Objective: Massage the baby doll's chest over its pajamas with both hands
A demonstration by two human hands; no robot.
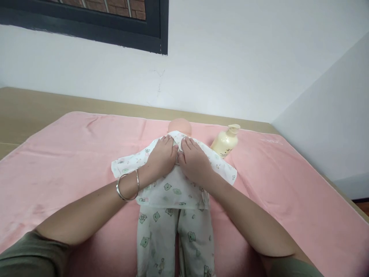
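Observation:
A baby doll lies stretched out on a pink cloth, its bare rounded head pointing away from me. It is dressed in a white printed shirt with the sleeves spread wide, and matching printed trousers. My left hand, with a silver bangle on its wrist, rests on the upper shirt with its fingers stretched toward the collar. Beside it my right hand lies flat on the shirt in the same way. The thumbs nearly meet at the middle. Whatever lies under the palms is hidden.
A cream pump bottle leans tilted on the pink cloth, just beyond the doll's right-hand sleeve in view. The cloth covers a tan surface that meets a white wall. A dark window frame is set in that wall.

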